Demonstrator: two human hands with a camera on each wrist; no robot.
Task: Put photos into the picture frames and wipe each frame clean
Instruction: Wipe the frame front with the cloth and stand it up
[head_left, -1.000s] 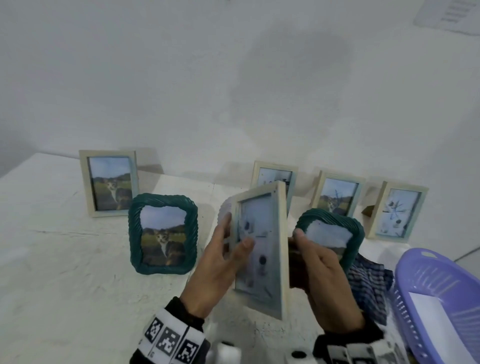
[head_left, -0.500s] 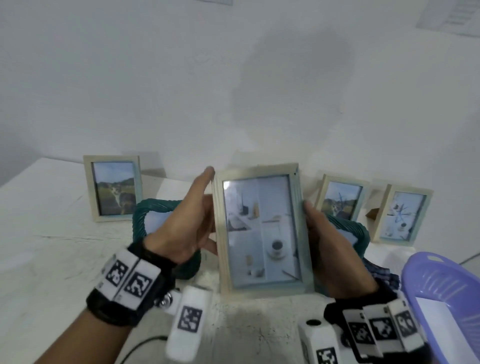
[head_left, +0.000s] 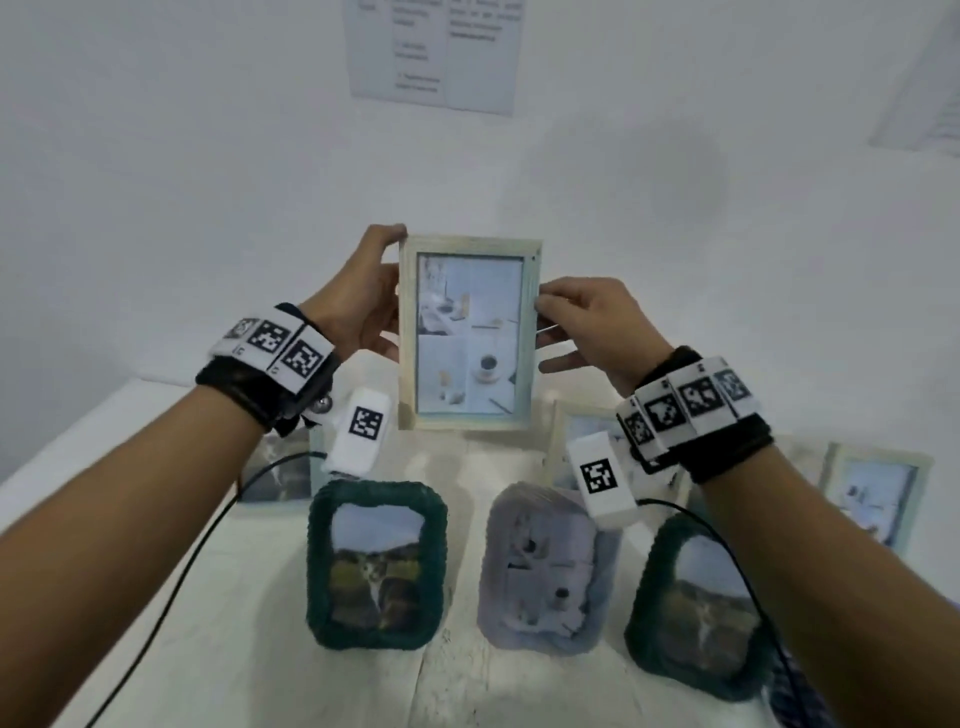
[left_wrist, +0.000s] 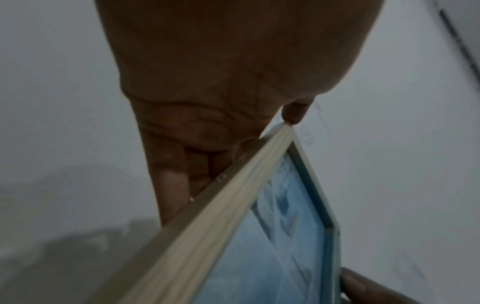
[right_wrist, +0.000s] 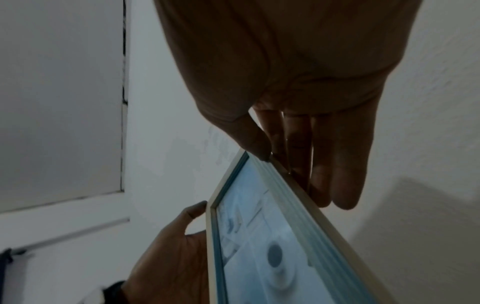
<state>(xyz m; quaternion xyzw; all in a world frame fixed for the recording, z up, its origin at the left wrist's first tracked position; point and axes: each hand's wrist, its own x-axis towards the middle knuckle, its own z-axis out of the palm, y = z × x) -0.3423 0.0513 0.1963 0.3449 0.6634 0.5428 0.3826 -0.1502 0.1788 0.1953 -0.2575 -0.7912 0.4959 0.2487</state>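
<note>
Two hands hold one pale wooden picture frame (head_left: 467, 332) upright in the air above a white table (head_left: 156, 519), well clear of everything standing on it. Below it on the table stand two dark green woven frames (head_left: 376, 564), each with a landscape photo, and a grey-lilac frame (head_left: 545, 566) between them; more pale frames stand along the wall behind, partly hidden by the wrists. A printed sheet (head_left: 434, 52) is pinned to the wall above.

The held frame already has its photo in, a pale blue still life with a cup. The left hand (head_left: 358, 306) grips its left edge, thumb at the top corner and fingers behind. The right hand (head_left: 587, 327) pinches the right edge, thumb in front and fingers behind.

The risk, as I judge it, is a slip: both grips are on narrow edges only, and a loosened pinch would drop the frame onto the ones standing beneath and topple them. Thumbs near the glass may also leave smears on it.

Only the head view shows the table and the other frames. The left wrist view shows fingers (left_wrist: 171, 185) pressed flat along the frame's back, the right wrist view the same for its fingers (right_wrist: 337, 164), which the head view hides.
</note>
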